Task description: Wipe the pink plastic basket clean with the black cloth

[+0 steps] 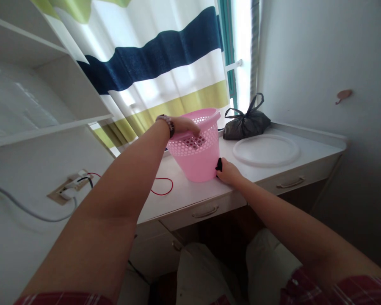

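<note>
A pink plastic wastebasket (198, 165) with a perforated upper wall stands upright on the white desk. My left hand (186, 126), with a bead bracelet at its wrist, is closed over the near left part of the rim. Close to the basket's lower right side is my right hand (229, 173), its fingers closed around a small black crumpled bundle (219, 166). Whether that hand also touches the basket I cannot tell. The basket's inside is mostly hidden.
A tied dark plastic bag (247, 123) lies by the window, behind a round whitish lid (266, 150). A red cord (162, 194) runs over the desk (184, 197). Plugs sit in the wall socket (68, 188) at left. A striped curtain (158, 59) hangs behind.
</note>
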A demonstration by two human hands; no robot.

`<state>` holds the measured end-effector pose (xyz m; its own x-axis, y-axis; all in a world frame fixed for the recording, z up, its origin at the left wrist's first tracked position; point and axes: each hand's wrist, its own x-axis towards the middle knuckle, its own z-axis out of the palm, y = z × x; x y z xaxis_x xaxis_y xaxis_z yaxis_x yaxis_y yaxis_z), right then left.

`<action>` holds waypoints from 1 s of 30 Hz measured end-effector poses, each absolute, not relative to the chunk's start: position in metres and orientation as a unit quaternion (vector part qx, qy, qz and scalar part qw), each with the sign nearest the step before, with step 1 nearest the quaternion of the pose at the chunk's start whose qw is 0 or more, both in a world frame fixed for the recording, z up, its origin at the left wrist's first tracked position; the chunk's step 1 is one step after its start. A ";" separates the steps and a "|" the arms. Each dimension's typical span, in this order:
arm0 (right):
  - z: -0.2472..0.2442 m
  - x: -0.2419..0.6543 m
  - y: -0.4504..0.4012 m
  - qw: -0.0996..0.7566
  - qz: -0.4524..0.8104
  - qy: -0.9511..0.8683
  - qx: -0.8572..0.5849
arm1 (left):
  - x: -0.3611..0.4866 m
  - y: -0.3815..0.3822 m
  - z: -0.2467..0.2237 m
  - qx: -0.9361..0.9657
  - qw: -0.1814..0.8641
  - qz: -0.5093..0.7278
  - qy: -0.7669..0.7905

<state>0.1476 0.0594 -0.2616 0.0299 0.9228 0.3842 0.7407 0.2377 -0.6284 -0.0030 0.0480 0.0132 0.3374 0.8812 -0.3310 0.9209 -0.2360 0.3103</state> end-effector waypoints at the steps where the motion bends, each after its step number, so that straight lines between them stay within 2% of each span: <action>1: -0.265 0.147 0.060 0.382 0.115 -0.684 -0.611 | -0.003 0.048 0.013 0.784 0.253 -0.045 0.565; 3: -0.267 0.146 0.063 0.380 0.125 -0.678 -0.617 | -0.003 0.050 0.012 0.783 0.306 -0.048 0.539; 6: -0.263 0.149 0.067 0.402 0.167 -0.673 -0.598 | -0.004 0.051 0.012 0.790 0.304 -0.039 0.531; 10: -0.228 0.153 0.068 0.496 0.155 -0.657 -0.546 | -0.007 0.051 0.018 0.800 0.284 -0.050 0.526; 14: -0.164 0.154 0.053 0.600 0.085 -0.641 -0.472 | -0.006 0.051 0.035 0.837 0.165 -0.072 0.516; 19: -0.111 0.150 0.028 0.632 0.036 -0.662 -0.401 | 0.001 0.050 0.049 0.852 0.060 -0.126 0.505; 22: -0.116 0.145 0.025 0.608 0.037 -0.668 -0.427 | 0.005 0.048 0.045 0.852 -0.010 -0.146 0.503; 25: -0.150 0.138 0.025 0.529 0.080 -0.701 -0.472 | 0.008 0.046 0.034 0.841 -0.079 -0.143 0.516; 30: -0.220 0.126 0.015 0.368 0.125 -0.746 -0.541 | 0.000 0.035 0.021 0.873 -0.009 -0.044 0.485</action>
<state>0.1258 0.0147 -0.2196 -0.1434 0.8996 0.4126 0.7149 0.3824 -0.5853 0.0000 0.0347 0.0211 0.5257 0.8479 -0.0682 0.8463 -0.5295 -0.0589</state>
